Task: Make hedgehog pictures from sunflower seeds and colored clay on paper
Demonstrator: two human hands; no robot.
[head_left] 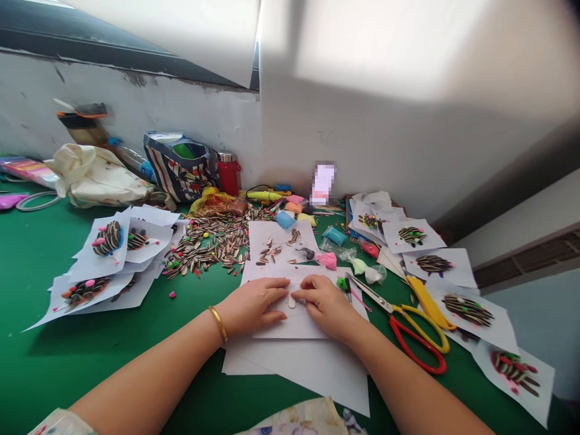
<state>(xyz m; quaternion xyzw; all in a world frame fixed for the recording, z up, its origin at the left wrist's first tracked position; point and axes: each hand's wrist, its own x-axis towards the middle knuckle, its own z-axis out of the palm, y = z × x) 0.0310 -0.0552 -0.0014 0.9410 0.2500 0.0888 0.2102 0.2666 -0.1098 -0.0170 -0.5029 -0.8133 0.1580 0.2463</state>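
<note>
My left hand (260,303) rests palm down on a sheet of white paper (272,331), fingers stretched out and thumb apart. It holds nothing. Opposite it, my right hand (327,305) is on the same sheet with bent, separated fingers. Its index fingertip touches a small pale oval piece (292,301) lying between the two hands; I cannot make out its exact kind. Faint drawn lines show near it. Beyond, another paper (258,235) bears several loose sunflower seeds (270,251). A pink clay lump (327,260) sits just past my right hand.
A heap of striped sunflower seeds (212,241) spreads at the back left. Seed-decorated papers lie in a left stack (149,254) and a right row (457,264). Scissors (403,320) with red and yellow handles lie right. Bags and a red flask (229,175) line the wall.
</note>
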